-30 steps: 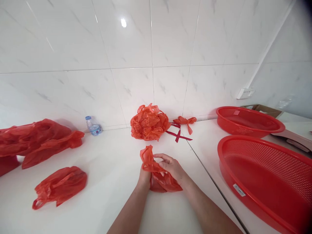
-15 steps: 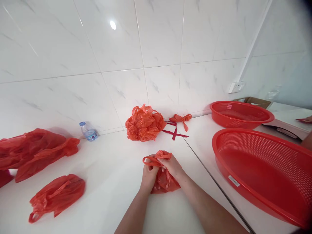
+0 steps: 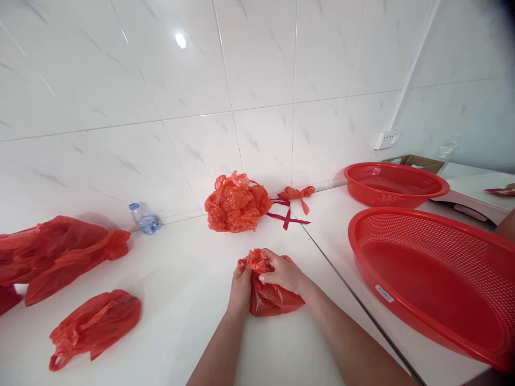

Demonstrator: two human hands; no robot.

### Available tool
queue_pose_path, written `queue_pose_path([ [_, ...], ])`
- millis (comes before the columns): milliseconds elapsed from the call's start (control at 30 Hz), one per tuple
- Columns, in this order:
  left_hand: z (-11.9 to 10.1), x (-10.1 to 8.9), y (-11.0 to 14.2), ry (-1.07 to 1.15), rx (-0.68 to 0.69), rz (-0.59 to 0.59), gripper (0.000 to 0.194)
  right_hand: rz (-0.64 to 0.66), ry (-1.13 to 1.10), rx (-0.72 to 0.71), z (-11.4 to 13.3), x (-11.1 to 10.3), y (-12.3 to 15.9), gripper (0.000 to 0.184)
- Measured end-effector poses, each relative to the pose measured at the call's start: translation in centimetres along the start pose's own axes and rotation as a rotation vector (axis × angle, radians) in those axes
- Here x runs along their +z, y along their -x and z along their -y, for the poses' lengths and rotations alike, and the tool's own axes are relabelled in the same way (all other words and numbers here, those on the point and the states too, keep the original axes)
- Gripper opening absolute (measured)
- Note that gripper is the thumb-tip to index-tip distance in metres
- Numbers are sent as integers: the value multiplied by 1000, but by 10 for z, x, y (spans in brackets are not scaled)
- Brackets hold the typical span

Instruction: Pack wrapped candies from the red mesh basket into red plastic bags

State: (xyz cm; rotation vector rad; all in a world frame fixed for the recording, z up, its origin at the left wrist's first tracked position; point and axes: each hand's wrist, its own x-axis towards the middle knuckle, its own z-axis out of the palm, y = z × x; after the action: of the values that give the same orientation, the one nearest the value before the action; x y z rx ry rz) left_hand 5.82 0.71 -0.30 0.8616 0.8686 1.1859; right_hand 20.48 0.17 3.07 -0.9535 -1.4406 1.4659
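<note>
A red plastic bag (image 3: 276,299) rests on the white table right in front of me, its body bulging a little and its mouth bunched upward. My left hand (image 3: 240,287) grips the gathered neck from the left side, thumb on top. On the other side, my right hand (image 3: 281,273) pinches the same neck with thumb and fingers. Crumpled plastic pokes up between both hands. What lies inside the bag is hidden. Behind it, against the wall, sits a heap of crumpled red plastic bags (image 3: 237,203).
Dark red ribbon strips (image 3: 287,217) and a knotted red bag (image 3: 298,194) lie by the wall. Leftward are a water bottle (image 3: 147,222), a flat red bag (image 3: 98,324) and a larger bag pile (image 3: 64,252). Two red baskets (image 3: 382,294) stand right, near another person's arm (image 3: 506,226).
The bag's handle loop, earlier sticking out leftward, is now gathered in at the neck. My right hand has shifted its hold, and more of the bag shows to the right.
</note>
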Motion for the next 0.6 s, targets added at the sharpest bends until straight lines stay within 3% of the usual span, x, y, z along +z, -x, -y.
queue_pose_path([
  [200,-5,7,3,133,17,62,33,24,-175,76,-11,-11,-6,39],
  [300,-4,7,4,-54,87,61,27,16,-240,85,-12,-12,-6,39],
  [467,1,0,4,-517,381,-103,33,37,-105,46,-10,-13,-6,55],
  [600,1,1,7,-571,435,-152,34,-47,144,-14,-13,-15,-6,54],
])
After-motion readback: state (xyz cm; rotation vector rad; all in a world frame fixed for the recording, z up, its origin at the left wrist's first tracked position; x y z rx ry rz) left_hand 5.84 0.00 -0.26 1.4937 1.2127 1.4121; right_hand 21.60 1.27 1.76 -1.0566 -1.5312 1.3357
